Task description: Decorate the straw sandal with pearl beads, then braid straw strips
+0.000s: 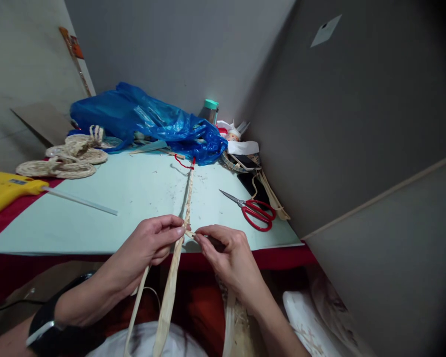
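A pale braid of flat straw-like strips (188, 198) runs from a red string (193, 161) at the back of the table toward me. My left hand (154, 240) pinches the braid's near end between thumb and fingers. Just right of it, my right hand (226, 250) grips a short pale strip (191, 234) that comes out of the braid. Below the hands, a wide loose strip (169, 292) hangs over the table edge toward my lap. A narrower strip (137, 307) hangs to its left, passing under my left hand.
Red-handled scissors (258, 213) lie on the right. A yellow glue gun (11, 191) with a glue stick sits at the left, near coiled braided pieces (70, 156). At the back are a blue plastic bag (144, 119), a green-capped jar (210, 110) and a phone (246, 162). Grey partitions enclose the table.
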### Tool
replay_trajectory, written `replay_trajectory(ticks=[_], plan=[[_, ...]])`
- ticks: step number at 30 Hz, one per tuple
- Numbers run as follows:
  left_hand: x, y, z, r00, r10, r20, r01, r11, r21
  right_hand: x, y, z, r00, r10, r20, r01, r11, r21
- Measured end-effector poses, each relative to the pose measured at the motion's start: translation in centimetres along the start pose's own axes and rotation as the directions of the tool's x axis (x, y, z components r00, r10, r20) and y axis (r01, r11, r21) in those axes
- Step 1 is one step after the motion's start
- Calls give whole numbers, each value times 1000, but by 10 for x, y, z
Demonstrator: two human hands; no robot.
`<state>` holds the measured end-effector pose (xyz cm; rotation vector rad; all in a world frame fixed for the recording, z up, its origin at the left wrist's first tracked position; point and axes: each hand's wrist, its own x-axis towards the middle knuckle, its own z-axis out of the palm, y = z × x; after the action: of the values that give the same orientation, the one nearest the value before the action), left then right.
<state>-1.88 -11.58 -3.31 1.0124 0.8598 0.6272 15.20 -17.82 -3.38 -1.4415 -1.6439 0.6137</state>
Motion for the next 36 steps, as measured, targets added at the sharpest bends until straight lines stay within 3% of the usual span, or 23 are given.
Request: replay_trajectory(ticks=[4,13,23,31,36], plan=[[1,1,-3,999,-20,34,21,999,-29,5,5,-1,999,-31,39,28,997,75],[1,2,-4,999,-49,12,49,998,-40,5,2,-16,970,-128,208,155,980,-121],[1,1,-6,996,-68,57,71,996,-59,8,2,-28,919,-202,338,252,961,-110],[1,0,-6,997,-51,53,52,998,-18,11,-2,-28,936,-101,338,173,967,-188],[1,2,-7,999,-29,27,27,998,59,13,-9,-29,913,-23,407,158,940,-301]])
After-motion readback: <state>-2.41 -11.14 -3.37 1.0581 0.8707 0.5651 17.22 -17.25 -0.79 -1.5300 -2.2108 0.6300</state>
